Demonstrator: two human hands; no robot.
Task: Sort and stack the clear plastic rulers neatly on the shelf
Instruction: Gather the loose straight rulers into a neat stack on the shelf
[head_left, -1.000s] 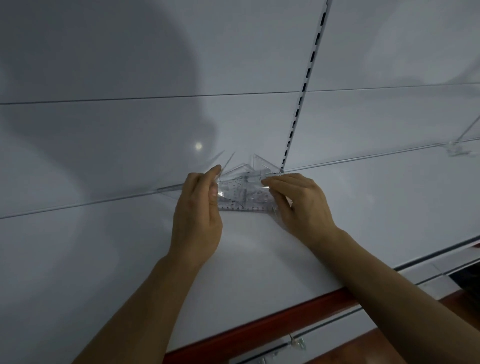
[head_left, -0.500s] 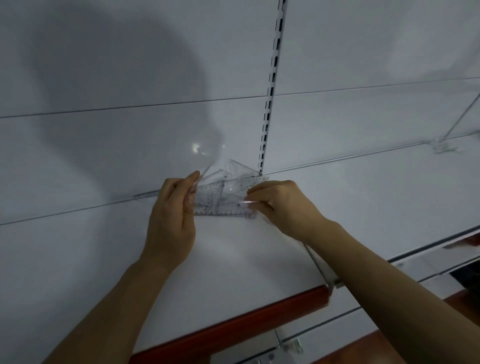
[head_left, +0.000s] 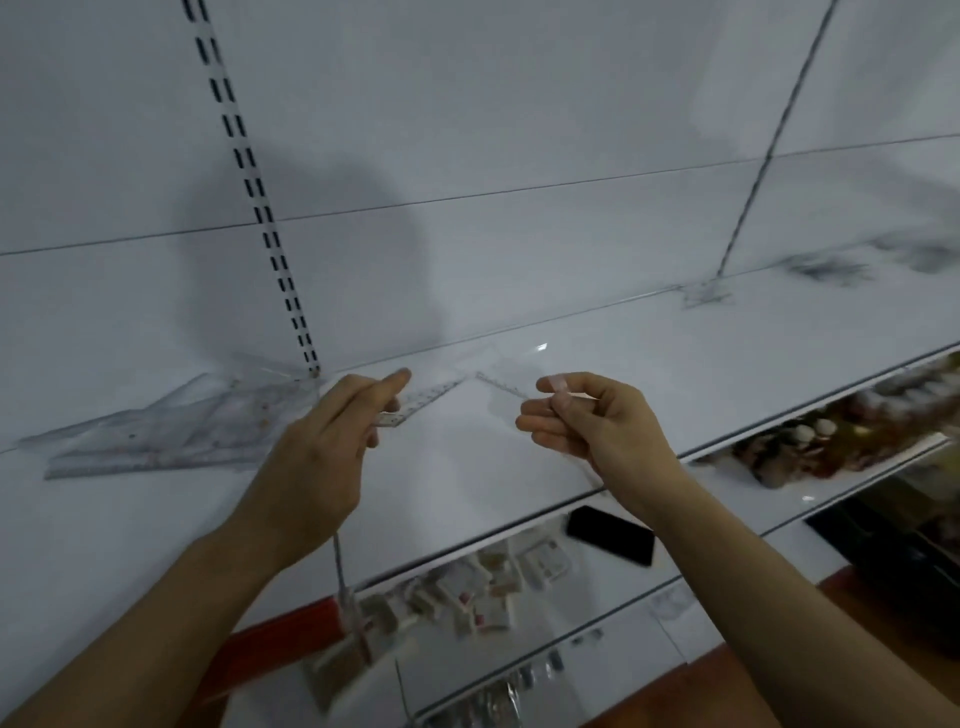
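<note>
Head view: left hand (head_left: 322, 447) raised over white shelf (head_left: 649, 374), fingers pinching one clear ruler (head_left: 423, 397); right hand (head_left: 587, 421) level, fingers curled, pinching a second ruler (head_left: 498, 384). One stack of clear set squares (head_left: 171, 426) lying left; exact count indistinguishable.

we see a dim, grey-blue picture with a broad soft shadow (head_left: 311, 249) on the back panel (head_left: 519, 104). a small glare spot (head_left: 541, 347) shines on the shelf (head_left: 675, 353), and straight lines bow and smear with blur toward the edges.
</note>
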